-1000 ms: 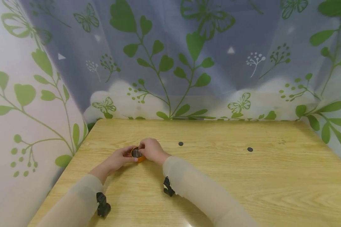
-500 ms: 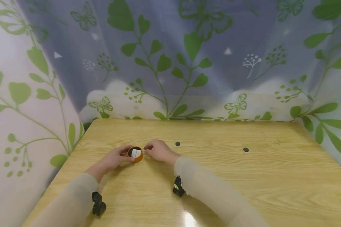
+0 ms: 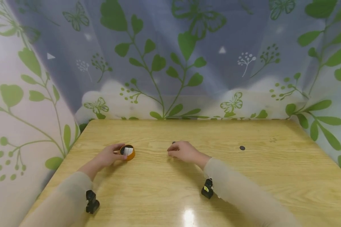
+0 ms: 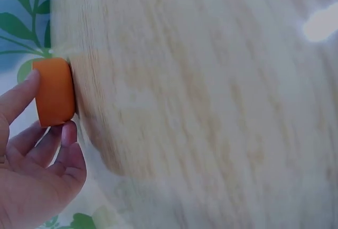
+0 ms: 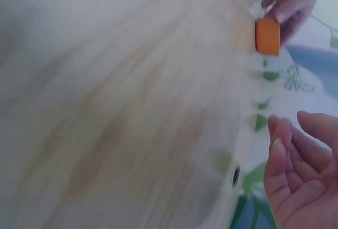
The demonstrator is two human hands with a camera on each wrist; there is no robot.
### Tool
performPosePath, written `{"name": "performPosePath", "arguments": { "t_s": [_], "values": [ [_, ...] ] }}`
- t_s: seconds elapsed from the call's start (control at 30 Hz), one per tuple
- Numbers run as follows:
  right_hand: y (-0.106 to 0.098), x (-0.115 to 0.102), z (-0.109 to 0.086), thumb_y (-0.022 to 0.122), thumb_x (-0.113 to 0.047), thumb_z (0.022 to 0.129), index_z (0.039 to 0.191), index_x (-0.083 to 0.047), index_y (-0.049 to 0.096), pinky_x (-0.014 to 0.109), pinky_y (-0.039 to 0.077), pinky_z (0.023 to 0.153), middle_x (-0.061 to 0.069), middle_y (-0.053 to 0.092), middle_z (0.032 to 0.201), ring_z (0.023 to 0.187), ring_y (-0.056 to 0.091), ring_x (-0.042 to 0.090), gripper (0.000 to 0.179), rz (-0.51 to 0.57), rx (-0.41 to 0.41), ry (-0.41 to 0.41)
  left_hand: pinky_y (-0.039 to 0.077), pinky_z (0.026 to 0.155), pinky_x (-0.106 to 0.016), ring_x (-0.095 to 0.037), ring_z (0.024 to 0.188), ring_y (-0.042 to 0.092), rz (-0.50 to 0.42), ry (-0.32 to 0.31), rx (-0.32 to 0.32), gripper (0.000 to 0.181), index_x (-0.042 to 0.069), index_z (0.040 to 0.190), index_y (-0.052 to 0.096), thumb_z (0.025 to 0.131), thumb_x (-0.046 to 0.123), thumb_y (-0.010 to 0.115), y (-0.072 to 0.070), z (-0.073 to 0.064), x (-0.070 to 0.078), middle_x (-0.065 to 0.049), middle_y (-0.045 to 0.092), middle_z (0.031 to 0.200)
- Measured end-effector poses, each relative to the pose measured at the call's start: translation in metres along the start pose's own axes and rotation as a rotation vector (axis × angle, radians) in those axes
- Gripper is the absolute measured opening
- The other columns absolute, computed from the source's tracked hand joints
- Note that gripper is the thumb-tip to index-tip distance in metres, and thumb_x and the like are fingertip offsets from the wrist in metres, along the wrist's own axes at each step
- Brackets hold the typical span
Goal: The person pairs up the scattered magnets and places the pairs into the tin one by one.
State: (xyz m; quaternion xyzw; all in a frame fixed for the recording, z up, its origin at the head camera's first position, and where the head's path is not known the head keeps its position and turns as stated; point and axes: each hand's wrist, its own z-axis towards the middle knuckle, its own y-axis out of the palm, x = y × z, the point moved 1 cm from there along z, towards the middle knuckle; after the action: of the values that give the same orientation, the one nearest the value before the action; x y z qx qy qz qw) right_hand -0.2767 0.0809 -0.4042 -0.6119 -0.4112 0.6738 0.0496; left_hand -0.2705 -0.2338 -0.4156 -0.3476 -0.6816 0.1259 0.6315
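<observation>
Left hand grips the orange round container by thumb and fingers at the table's left; head view shows white pieces inside it, left wrist view only its smooth outer wall. Right hand, well apart: fingers released, loosely bent; in head view it partly blocks a dark disc, seen edge-on from right wrist. Farther right: second disc, flat on table
</observation>
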Motion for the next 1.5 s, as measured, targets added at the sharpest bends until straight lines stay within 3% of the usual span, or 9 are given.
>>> {"name": "performPosePath", "arguments": {
  "t_s": [0.13, 0.4, 0.57, 0.77, 0.87, 1.07, 1.23, 1.37, 1.5],
  "values": [
    [-0.022, 0.015, -0.018, 0.055, -0.012, 0.094, 0.115, 0.006, 0.061, 0.033, 0.053, 0.071, 0.01, 0.068, 0.095, 0.081, 0.066, 0.022, 0.028, 0.068, 0.013, 0.044, 0.035, 0.097, -0.053, -0.048, 0.122, 0.037, 0.061, -0.018, 0.02, 0.072, -0.008, 0.141, 0.029, 0.087, 0.019, 0.068, -0.001, -0.001, 0.006, -0.035, 0.034, 0.137],
    [-0.061, 0.051, -0.052, 0.053, -0.013, 0.096, 0.116, 0.007, 0.059, 0.037, 0.051, 0.068, 0.01, 0.068, 0.092, 0.078, 0.066, 0.023, 0.03, 0.009, 0.055, 0.066, 0.035, 0.096, -0.056, -0.046, 0.125, 0.033, 0.211, 0.005, 0.071, 0.071, -0.003, 0.143, 0.029, 0.088, 0.022, 0.066, 0.001, 0.001, 0.028, -0.029, 0.032, 0.141],
    [-0.084, 0.067, -0.07, 0.052, -0.016, 0.096, 0.119, 0.007, 0.057, 0.037, 0.051, 0.068, 0.011, 0.067, 0.096, 0.082, 0.065, 0.024, 0.033, 0.005, 0.083, 0.107, 0.035, 0.096, -0.056, -0.045, 0.125, 0.035, 0.246, 0.081, 0.11, 0.066, -0.003, 0.141, 0.034, 0.088, 0.02, 0.066, 0.011, 0.004, 0.044, -0.028, 0.036, 0.139],
    [-0.117, 0.084, -0.093, 0.049, -0.017, 0.098, 0.124, 0.011, 0.052, 0.042, 0.05, 0.076, 0.018, 0.064, 0.106, 0.093, 0.063, 0.03, 0.038, 0.027, 0.122, 0.147, 0.034, 0.098, -0.054, -0.042, 0.124, 0.038, 0.242, 0.202, 0.181, 0.062, -0.002, 0.138, 0.04, 0.086, 0.018, 0.069, 0.032, 0.009, 0.064, -0.026, 0.04, 0.137],
    [-0.133, 0.096, -0.105, 0.049, -0.02, 0.098, 0.126, 0.012, 0.049, 0.042, 0.05, 0.079, 0.021, 0.062, 0.111, 0.097, 0.061, 0.031, 0.043, 0.002, 0.158, 0.175, 0.033, 0.099, -0.054, -0.041, 0.124, 0.038, 0.231, 0.242, 0.18, 0.06, -0.001, 0.137, 0.042, 0.086, 0.019, 0.068, 0.043, 0.014, 0.073, -0.025, 0.041, 0.137],
    [-0.157, 0.12, -0.124, 0.047, -0.021, 0.099, 0.135, 0.014, 0.035, 0.045, 0.047, 0.085, 0.033, 0.047, 0.127, 0.109, 0.053, 0.04, 0.051, 0.002, 0.217, 0.22, 0.04, 0.094, -0.049, -0.035, 0.119, 0.046, 0.13, 0.209, 0.106, 0.057, 0.001, 0.135, 0.046, 0.086, 0.019, 0.068, 0.068, 0.028, 0.085, -0.018, 0.049, 0.132],
    [-0.165, 0.139, -0.131, 0.051, -0.012, 0.096, 0.129, 0.018, 0.039, 0.043, 0.05, 0.079, 0.035, 0.049, 0.12, 0.103, 0.054, 0.041, 0.046, -0.099, 0.228, 0.246, 0.047, 0.087, -0.041, -0.031, 0.111, 0.054, 0.025, 0.144, 0.026, 0.05, -0.001, 0.131, 0.051, 0.087, 0.016, 0.067, 0.091, 0.047, 0.096, -0.015, 0.057, 0.122],
    [-0.164, 0.152, -0.131, 0.058, -0.014, 0.091, 0.123, 0.016, 0.047, 0.041, 0.05, 0.077, 0.033, 0.054, 0.114, 0.099, 0.057, 0.038, 0.045, -0.163, 0.209, 0.285, 0.05, 0.077, -0.034, -0.027, 0.105, 0.057, 0.021, 0.101, 0.01, 0.044, -0.002, 0.126, 0.055, 0.087, 0.013, 0.067, 0.105, 0.062, 0.1, -0.012, 0.062, 0.113],
    [-0.164, 0.158, -0.13, 0.063, -0.014, 0.088, 0.119, 0.014, 0.052, 0.037, 0.05, 0.073, 0.028, 0.058, 0.106, 0.088, 0.059, 0.029, 0.043, -0.155, 0.219, 0.305, 0.05, 0.074, -0.031, -0.025, 0.1, 0.058, 0.053, 0.074, 0.033, 0.041, -0.003, 0.121, 0.058, 0.084, 0.011, 0.069, 0.116, 0.075, 0.105, -0.011, 0.063, 0.106]
  ]
}}
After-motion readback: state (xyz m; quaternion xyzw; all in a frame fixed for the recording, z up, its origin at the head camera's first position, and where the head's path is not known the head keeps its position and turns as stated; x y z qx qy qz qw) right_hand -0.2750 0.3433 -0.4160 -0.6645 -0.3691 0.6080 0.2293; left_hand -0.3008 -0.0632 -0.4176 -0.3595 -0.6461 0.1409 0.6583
